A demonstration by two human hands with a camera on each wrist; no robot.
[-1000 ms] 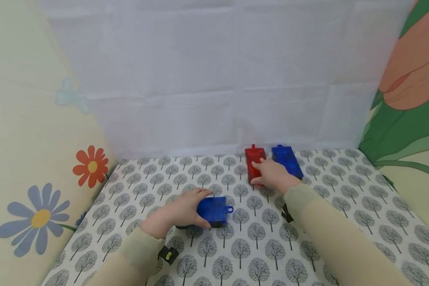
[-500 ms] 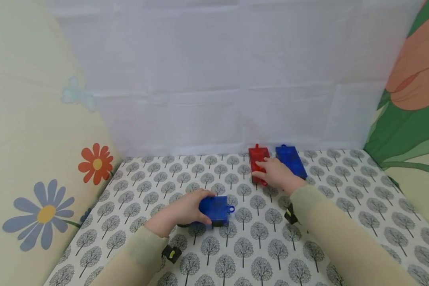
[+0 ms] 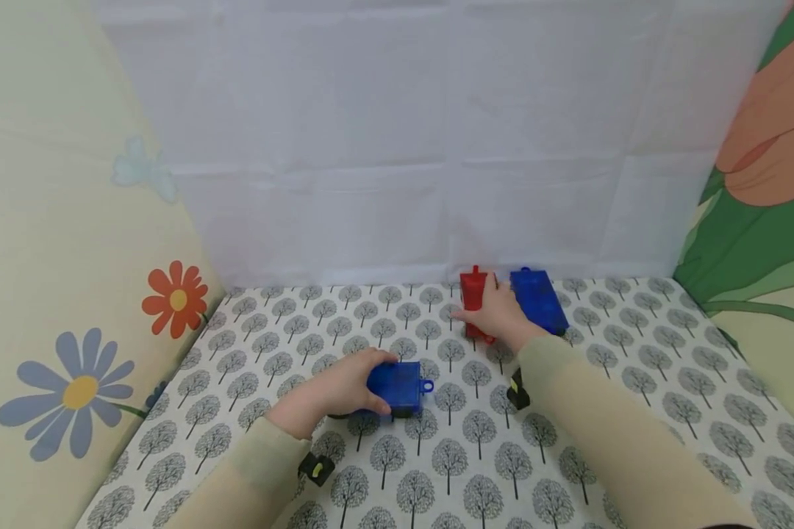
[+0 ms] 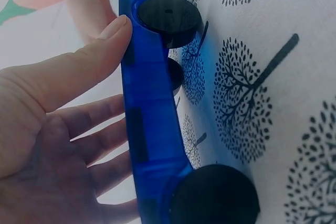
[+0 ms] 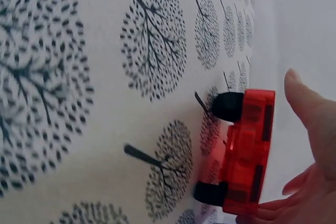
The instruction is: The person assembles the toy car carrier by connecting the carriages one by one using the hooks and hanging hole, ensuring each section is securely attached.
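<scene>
My left hand holds a translucent blue toy wagon from above, thumb along its near side and fingers toward the far side. In the left wrist view, the thumb presses the edge of the blue wagon, whose black wheels are near the tree-print cloth. Farther back, my right hand spreads over a red toy wagon. The right wrist view has the thumb of that hand apart from the red wagon, while its lower fingers reach beside it.
A second blue wagon lies just right of the red one, near the white backdrop. Tree-print cloth covers the table. Flower-patterned panels stand at both sides.
My right hand has turned and spread over the red wagon, its thumb now out to the left and fingers at the right side. My left hand stays on the blue wagon.
</scene>
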